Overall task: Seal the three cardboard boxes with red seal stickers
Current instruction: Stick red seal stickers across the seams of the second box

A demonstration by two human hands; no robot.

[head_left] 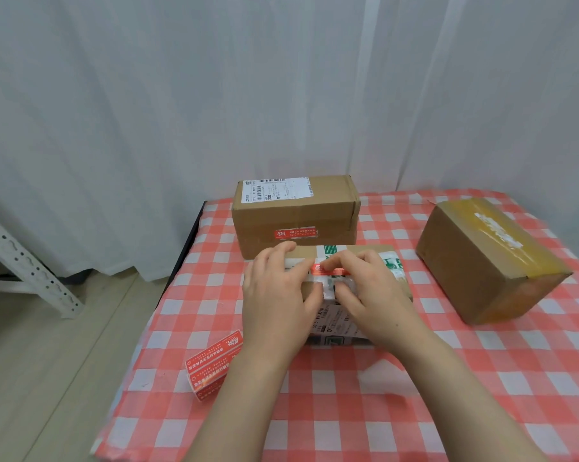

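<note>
The red seal sticker (328, 270) lay across the top of the near box (392, 265), which sat at the middle of the table just in front of the far box (294, 208), and from my station I saw both hands on it. The left hand (275, 295) was spread nearly flat over the box's left end, fingers fairly straight and tips pressing beside the sticker's left end, thumb down on the near face. The right hand (369, 290) was arched, fingers bent at the knuckles with their tips pressing on the sticker and thumb against the near face; neither hand closed round anything. Both forearms reached in from the lower edge and converged on the box. The near box was plain brown cardboard with white-and-green printed tape and a printed label on its near side. The far box, oblong and matte, carried a white shipping label on top and its own red sticker (295, 233) on the front. Well apart to the right stood a third box (474, 261), turned at an angle, with glossy yellowish tape along its top. Spare red stickers (211, 365) lay in a small stack beside my left wrist on the red-and-white checked tablecloth (414, 411), with a white curtain (281, 78) behind.
</note>
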